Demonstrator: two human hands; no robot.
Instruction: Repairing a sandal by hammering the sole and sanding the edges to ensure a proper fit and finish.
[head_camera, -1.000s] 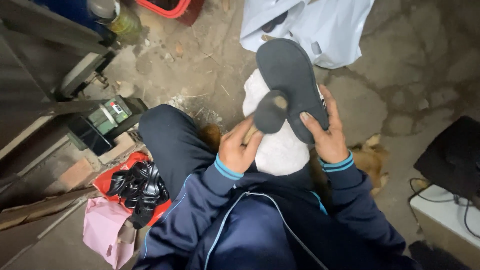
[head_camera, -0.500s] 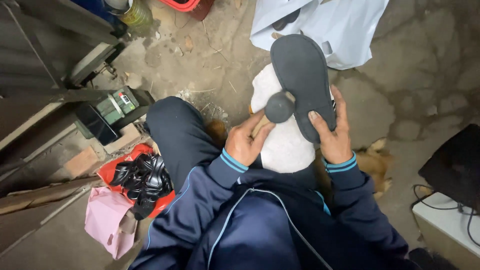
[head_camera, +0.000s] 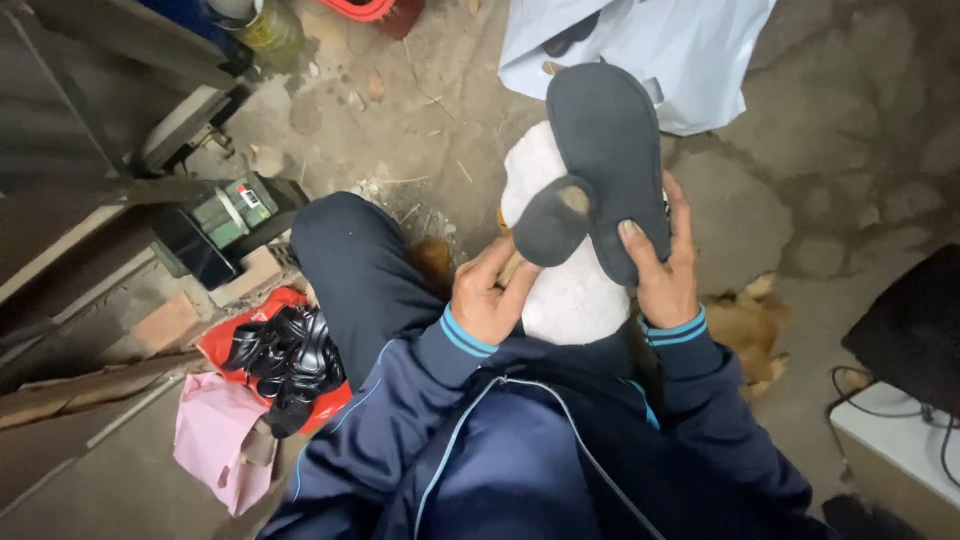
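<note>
right hand (head_camera: 665, 275) grips the dark shoe sole (head_camera: 608, 160) at its heel end, thumb on top. left hand (head_camera: 490, 300) pinches the small dark heel piece (head_camera: 548, 225) against it, above a white bag (head_camera: 560, 290) in the lap.

A cracked, dusty concrete floor (head_camera: 820, 180) spreads under dim light, with dark metal shelving (head_camera: 90, 120) at far left and a pale box (head_camera: 900, 450) near right.
</note>
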